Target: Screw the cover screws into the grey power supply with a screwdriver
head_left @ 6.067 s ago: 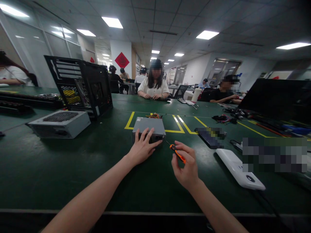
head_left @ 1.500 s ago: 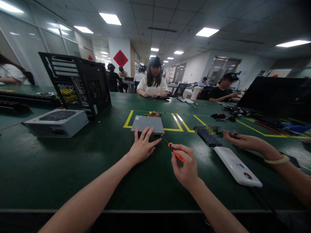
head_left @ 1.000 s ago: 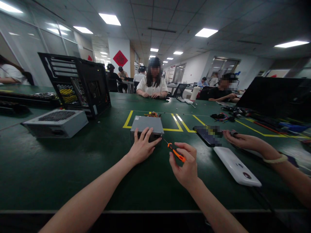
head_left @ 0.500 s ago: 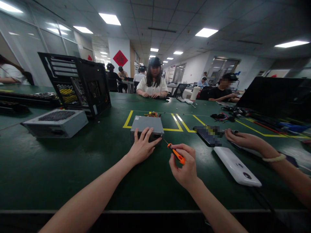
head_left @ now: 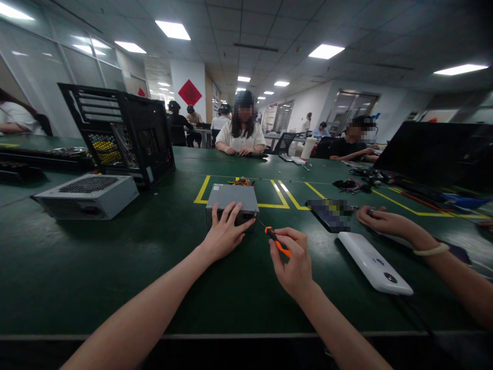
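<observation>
Green tabletop bears a grey, white-labelled metal box.

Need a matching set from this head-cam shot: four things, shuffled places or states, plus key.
1. left hand
2. screwdriver
3. black computer case
4. white device

A. standing behind the vented grey box
B. fingers spread on the middle grey box
C. lying on the table, its dark round spot facing up
D. held in the right hand

Pairs: 1-B, 2-D, 3-A, 4-C
</observation>
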A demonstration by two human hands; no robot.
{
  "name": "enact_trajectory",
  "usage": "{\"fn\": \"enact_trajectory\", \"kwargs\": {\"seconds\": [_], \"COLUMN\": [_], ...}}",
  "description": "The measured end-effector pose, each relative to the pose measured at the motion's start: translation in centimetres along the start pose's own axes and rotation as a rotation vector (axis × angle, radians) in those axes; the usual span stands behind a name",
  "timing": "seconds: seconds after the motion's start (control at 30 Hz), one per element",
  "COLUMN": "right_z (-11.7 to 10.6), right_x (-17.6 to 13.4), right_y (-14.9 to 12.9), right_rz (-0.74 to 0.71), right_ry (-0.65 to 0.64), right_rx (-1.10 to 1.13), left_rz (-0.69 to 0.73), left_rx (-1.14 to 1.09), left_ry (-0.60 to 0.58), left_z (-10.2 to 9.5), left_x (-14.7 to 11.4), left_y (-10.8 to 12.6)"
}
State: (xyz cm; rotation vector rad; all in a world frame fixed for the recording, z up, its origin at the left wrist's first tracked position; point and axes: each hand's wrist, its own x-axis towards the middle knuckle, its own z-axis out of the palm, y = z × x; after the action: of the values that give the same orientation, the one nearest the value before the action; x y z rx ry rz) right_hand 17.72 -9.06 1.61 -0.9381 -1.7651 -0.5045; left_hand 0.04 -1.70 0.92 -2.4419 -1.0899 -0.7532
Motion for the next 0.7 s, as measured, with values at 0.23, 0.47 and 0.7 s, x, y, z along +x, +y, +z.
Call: {"fn": "enact_trajectory", "kwargs": {"seconds": [0.23,0.47,0.7], "right_z": [-0.03,-0.25,-0.13], "right_x": [-0.1,0.09,0.02], "right_y": [0.1,-0.05,0.05], "right_rz": [-0.009,-0.028,-0.008], "right_ry": [-0.002,0.021,0.009], "right_rx": [0.013,0.012,0.012], "left_rz": [-0.005,-0.002,-0.007], "left_rx": [0.005,0.005,0.008], "left_ry": [0.001,0.002,0.007], "left_z": [-0.03,0.02,0.1], "left_x": [0.02,0.03,0.02], "left_y": [0.04,0.04,0.06]}}
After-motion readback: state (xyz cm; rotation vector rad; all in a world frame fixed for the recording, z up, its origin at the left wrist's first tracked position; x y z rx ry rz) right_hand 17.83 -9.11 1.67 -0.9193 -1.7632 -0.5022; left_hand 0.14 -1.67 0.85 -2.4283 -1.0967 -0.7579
